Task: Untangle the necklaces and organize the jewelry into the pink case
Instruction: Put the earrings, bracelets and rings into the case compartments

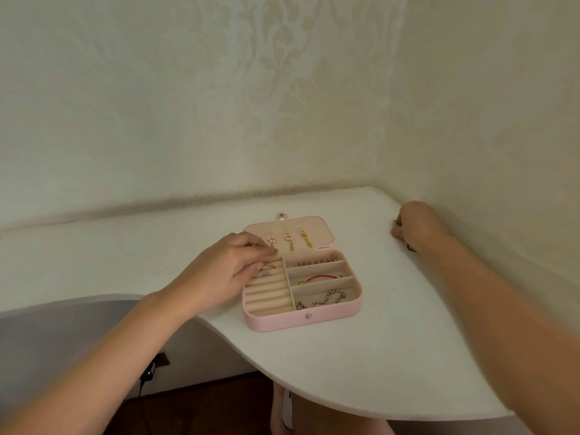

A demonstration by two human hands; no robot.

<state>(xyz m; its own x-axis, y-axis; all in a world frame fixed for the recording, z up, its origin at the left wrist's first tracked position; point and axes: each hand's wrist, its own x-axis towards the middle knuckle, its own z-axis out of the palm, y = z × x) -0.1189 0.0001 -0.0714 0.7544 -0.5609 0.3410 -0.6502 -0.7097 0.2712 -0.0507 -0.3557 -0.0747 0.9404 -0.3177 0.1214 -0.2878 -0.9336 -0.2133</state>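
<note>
Right now: ring-sorting, I'd say. The pink case [301,320] lies open mid-table, its lid [314,229] laid back.
Front compartment: a silver bead chain [323,298], loose, no knot that I can make out.
Behind it: a red cord bracelet [320,277], then a row of small studs [317,262].
Left hand [226,274]: relaxed, fingers flat over the ring rolls [270,296], tips just beside a ring [269,265] standing in a slot.
Lid lining: three drop earrings [288,238] hanging in a row.
Right hand [414,226]: far right by the side wall [486,136], curled round a small metal piece [394,222]; what kind, too small to tell.
Next move: likely carrying that piece across to a free slot, gently, without knocking the seated ring.
Surface: white tabletop [361,372] with a curved front edge.
Room: a corner, cream patterned wallpaper [219,89] behind.
</note>
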